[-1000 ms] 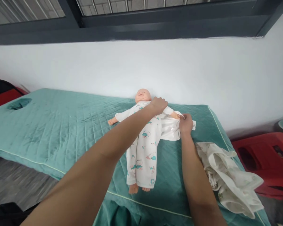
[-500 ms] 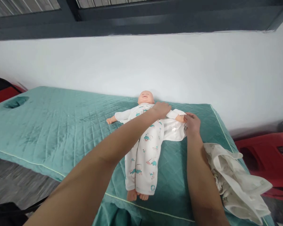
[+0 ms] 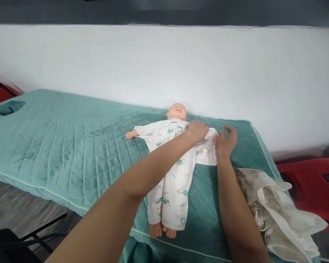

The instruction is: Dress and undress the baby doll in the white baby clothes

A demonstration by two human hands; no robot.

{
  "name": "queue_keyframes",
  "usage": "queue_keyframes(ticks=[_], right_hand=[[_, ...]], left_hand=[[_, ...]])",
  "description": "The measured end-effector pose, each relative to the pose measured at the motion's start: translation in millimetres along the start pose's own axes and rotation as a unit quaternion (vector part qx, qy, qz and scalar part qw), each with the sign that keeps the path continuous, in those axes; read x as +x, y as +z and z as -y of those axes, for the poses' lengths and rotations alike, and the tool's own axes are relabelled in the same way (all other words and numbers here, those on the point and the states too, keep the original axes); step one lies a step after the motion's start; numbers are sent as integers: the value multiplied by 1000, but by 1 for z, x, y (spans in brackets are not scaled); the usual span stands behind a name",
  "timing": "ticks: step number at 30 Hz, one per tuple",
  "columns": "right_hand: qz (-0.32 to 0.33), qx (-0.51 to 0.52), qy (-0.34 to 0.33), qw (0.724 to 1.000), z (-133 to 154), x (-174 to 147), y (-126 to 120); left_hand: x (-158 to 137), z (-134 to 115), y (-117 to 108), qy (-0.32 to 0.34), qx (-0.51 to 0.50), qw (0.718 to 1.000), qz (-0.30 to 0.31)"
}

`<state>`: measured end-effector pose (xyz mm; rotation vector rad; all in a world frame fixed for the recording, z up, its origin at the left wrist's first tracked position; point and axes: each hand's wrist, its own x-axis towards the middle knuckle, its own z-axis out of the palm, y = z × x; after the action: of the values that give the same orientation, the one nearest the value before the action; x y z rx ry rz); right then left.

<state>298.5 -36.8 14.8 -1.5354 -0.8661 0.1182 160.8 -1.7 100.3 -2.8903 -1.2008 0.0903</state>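
My right hand (image 3: 226, 143) just let go of the baby doll (image 3: 172, 160) wrist, fingers now spread; left hand (image 3: 198, 130) presses flat on its shoulder, gripping nothing.

a massage room: padded bed (image 3: 57, 146) with face hole (image 3: 8, 108).

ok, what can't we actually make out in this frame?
Head view only:
- Doll: its far arm and that sleeve hidden under the left hand and right hand.
- Right hand: grip on the white flap unclear; palm faces away.
- Crumpled cloth: cut off by the bottom edge.
- Red seat: cut off by the right edge.
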Motion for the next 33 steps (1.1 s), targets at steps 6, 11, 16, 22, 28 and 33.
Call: queue_keyframes(ticks=[6,11,16,22,28,33], right_hand=[[160,48,-101,981,39,-42,14],[339,94,-43,935,70,-73,23],[384,118,21,915,71,-82,27],[413,100,36,905,69,-76,25],[429,117,16,896,66,-70,27],[422,154,6,894,54,-62,33]], left_hand=[[-95,59,8,-123,-212,931,-268],[-145,98,47,-185,-496,807,-260],[-149,82,60,-251,-536,768,-245],[-158,77,60,-344,-454,786,-239],[-161,88,59,-289,-531,770,-204],[-159,89,62,-228,-587,744,-224]])
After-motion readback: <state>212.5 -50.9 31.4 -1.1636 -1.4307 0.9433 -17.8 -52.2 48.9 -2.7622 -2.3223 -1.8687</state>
